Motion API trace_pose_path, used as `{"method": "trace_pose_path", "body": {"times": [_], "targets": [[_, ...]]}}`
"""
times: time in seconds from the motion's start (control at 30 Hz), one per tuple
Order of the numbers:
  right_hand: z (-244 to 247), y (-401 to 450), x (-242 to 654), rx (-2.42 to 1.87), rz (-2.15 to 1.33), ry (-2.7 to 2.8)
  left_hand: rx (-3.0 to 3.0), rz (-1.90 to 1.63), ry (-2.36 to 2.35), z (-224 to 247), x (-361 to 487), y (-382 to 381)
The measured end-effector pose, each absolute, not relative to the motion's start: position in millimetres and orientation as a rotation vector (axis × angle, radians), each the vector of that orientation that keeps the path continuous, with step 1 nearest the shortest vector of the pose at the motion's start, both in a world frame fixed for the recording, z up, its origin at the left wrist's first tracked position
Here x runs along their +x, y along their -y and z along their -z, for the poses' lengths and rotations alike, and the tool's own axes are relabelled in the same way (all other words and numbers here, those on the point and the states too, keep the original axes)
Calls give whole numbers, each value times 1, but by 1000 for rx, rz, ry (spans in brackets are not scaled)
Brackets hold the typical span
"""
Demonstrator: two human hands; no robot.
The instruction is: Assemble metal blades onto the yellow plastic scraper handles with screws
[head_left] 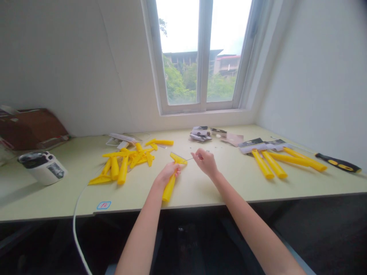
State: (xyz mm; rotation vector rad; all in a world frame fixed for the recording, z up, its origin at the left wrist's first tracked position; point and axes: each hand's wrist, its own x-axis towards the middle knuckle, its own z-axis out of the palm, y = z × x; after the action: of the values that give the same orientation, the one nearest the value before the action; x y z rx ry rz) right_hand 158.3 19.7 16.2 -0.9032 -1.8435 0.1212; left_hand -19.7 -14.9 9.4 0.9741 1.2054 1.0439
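Near the table's front edge my left hand (169,172) is closed round the neck of a yellow scraper (168,191). Its handle points towards me and its wide head faces away. To the right, my right hand (205,159) is closed in a pinch on a thin dark rod (188,159), which reaches left to the scraper's head. The rod's kind is too small to tell, and its other end is hidden in my fingers. Left of my hands lies a pile of yellow scrapers and loose yellow parts (122,168).
At right lie several yellow-handled scrapers (273,168) with black-and-white cards, beside a black-and-yellow screwdriver (338,162). Packaging cards (200,134) lie below the window. A white mug-like container (43,170) stands at left. A white cable (75,221) hangs over the front edge.
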Motion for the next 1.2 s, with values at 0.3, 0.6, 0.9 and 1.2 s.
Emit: {"method": "trace_pose_path", "body": {"times": [0.3, 0.6, 0.9, 1.2], "targets": [[-13, -14, 157, -735, -412, 1733, 1095, -973, -1132, -8, -24, 22], [-18, -21, 166, -626, -837, 1457, 1100, -972, -1058, -1, -7, 7], [-14, -26, 173, -697, -794, 1358, 1099, -996, -1088, 4, 4, 3], [-10, -28, 176, -789, -554, 1377, 1052, -1015, -971, 3, 1, 18]]}}
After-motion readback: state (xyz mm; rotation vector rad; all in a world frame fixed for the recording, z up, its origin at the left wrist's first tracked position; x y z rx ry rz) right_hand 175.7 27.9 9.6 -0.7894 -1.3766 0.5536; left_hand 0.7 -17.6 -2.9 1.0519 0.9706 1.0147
